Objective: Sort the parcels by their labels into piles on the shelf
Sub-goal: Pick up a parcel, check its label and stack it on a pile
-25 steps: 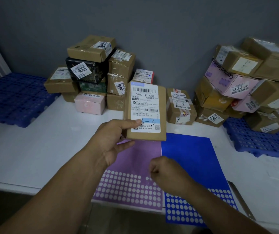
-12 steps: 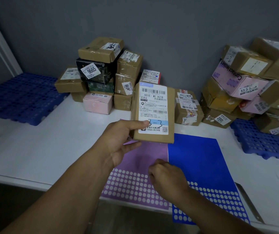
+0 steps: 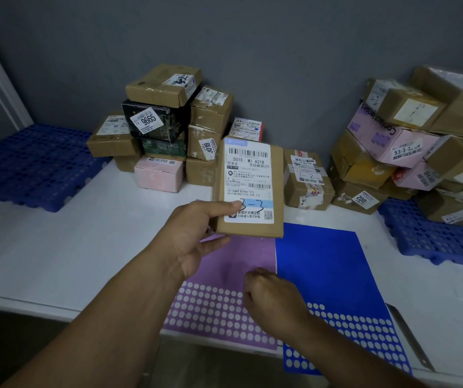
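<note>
My left hand (image 3: 196, 233) holds a flat brown parcel (image 3: 249, 189) upright above the white shelf (image 3: 84, 247), thumb on its white label, which bears a handwritten mark. My right hand (image 3: 272, 298) rests over the purple sticker sheet (image 3: 224, 275) with curled fingers; whether it pinches anything is hidden. A pile of parcels (image 3: 168, 130) stands at the back left against the wall. A single taped brown box (image 3: 306, 180) sits behind the held parcel. Another pile (image 3: 415, 147), with pink and brown boxes, leans at the back right.
A blue sticker sheet (image 3: 328, 275) lies beside the purple one at the shelf's front edge. Blue plastic pallets lie at the far left (image 3: 28, 163) and far right (image 3: 434, 233). A metal strip (image 3: 409, 337) lies near the front right. Grey wall behind.
The held parcel has stayed almost still in my left hand, with the thumb now further onto the label. My right hand has shifted slightly over the purple sheet.
</note>
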